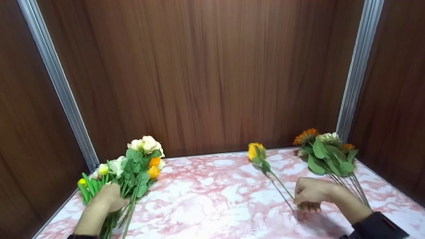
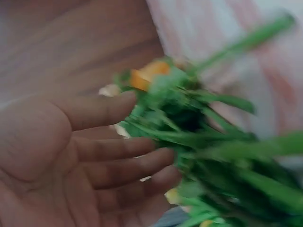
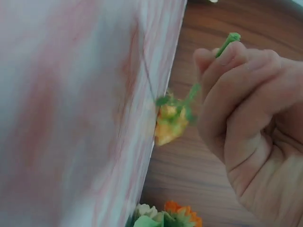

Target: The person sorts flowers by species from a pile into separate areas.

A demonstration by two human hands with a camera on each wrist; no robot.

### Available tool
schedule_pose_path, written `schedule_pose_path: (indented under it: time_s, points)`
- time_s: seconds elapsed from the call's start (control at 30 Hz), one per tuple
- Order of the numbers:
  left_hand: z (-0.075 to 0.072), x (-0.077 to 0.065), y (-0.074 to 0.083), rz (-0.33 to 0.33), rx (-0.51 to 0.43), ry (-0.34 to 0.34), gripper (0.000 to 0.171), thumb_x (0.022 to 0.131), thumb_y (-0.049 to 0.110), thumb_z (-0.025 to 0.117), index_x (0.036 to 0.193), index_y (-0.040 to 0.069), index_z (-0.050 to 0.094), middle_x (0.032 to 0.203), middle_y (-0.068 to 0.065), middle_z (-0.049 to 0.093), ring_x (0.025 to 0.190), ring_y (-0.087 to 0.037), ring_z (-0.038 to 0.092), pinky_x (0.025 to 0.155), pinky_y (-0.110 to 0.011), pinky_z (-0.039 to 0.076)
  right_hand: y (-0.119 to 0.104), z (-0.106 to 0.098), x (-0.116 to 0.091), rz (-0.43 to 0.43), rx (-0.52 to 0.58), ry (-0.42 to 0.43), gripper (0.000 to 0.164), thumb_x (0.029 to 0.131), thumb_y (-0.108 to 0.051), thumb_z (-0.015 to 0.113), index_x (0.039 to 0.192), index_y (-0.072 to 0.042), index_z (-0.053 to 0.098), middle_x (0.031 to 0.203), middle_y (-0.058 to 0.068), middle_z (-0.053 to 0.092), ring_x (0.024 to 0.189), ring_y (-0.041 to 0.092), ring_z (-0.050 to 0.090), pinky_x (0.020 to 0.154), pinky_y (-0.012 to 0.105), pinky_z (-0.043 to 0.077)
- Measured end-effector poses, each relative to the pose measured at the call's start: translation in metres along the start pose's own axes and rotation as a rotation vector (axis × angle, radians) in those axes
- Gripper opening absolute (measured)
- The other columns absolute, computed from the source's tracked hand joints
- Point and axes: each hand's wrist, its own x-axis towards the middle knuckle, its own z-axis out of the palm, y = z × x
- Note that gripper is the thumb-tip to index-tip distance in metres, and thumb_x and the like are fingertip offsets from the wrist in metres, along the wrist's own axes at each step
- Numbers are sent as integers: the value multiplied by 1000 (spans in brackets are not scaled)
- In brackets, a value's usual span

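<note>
This looks like a partitioned, walled-in booth; whether it belongs to a home, shop or lab cannot be told. Wood-grain panels (image 1: pixel 212 73) rise along the far, left and right edges of a pink-and-white marbled surface (image 1: pixel 206 199), and silvery metal posts (image 1: pixel 56 69) stand where the panels meet, at its far left and far right corners.

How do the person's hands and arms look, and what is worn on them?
The left hand and right hand are bare, without gloves. The left sleeve and right sleeve are dark; the right one has a thin reddish mark.
</note>
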Motion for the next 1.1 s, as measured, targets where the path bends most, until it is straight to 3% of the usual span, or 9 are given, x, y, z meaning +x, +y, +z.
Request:
schedule_pose_path:
  time_s: [0.1, 0.3, 0.5, 0.63, 0.8, 1.0, 1.1]
  points:
    - [6, 3, -7, -14, -5, -92, 29, 76, 16, 69, 87, -8, 57, 77, -18, 59, 65, -27, 60, 59, -39, 51, -3, 3, -2, 48, -75, -26, 24, 82, -10, 59, 64, 3, 68, 47, 4, 58, 33, 5, 48, 33, 19, 41]
    - [12, 4, -8, -50, -45, -152, 15, 78, 8, 66, 80, -3, 55, 67, -13, 55, 48, -17, 53, 43, -28, 45, -9, 9, 0, 130, -298, 20, 24, 78, -9, 56, 59, -11, 71, 46, 6, 61, 33, 8, 50, 37, 33, 49]
    - [19, 4, -7, -85, -63, -200, 9, 79, 2, 60, 73, -2, 55, 59, -12, 57, 38, -14, 52, 38, -27, 46, -9, 13, 1, 191, -367, 49, 24, 73, -6, 55, 55, -14, 70, 40, 0, 55, 29, 8, 45, 31, 26, 43]
    - [22, 4, -5, -49, -32, -186, 12, 78, -3, 51, 68, 1, 55, 52, -10, 56, 36, -12, 51, 36, -26, 44, -8, 18, 3, 179, -401, 63, 24, 73, -9, 57, 52, -14, 67, 38, 0, 54, 28, 8, 46, 30, 26, 42]
    - [24, 4, -7, -46, -80, -169, 19, 81, 2, 45, 64, 2, 54, 45, -7, 53, 33, -12, 48, 34, -27, 42, -7, 19, 5, 152, -431, 128, 30, 79, -17, 61, 50, -10, 62, 40, 1, 55, 30, 9, 49, 33, 31, 46]
    - [20, 2, -1, -60, -268, -101, 23, 76, 2, 40, 57, 2, 53, 40, -2, 47, 31, -11, 44, 31, -24, 37, -6, 13, 7, 137, -406, 253, 35, 85, -20, 59, 53, -5, 57, 43, 5, 58, 33, 16, 54, 35, 34, 48]
    - [13, -1, 11, 3, -375, -52, 21, 78, 2, 41, 61, -1, 53, 39, -3, 49, 30, -12, 46, 32, -27, 41, -8, 10, 9, 104, -418, 318, 35, 86, -20, 58, 53, -6, 56, 42, 4, 57, 32, 16, 54, 34, 31, 46]
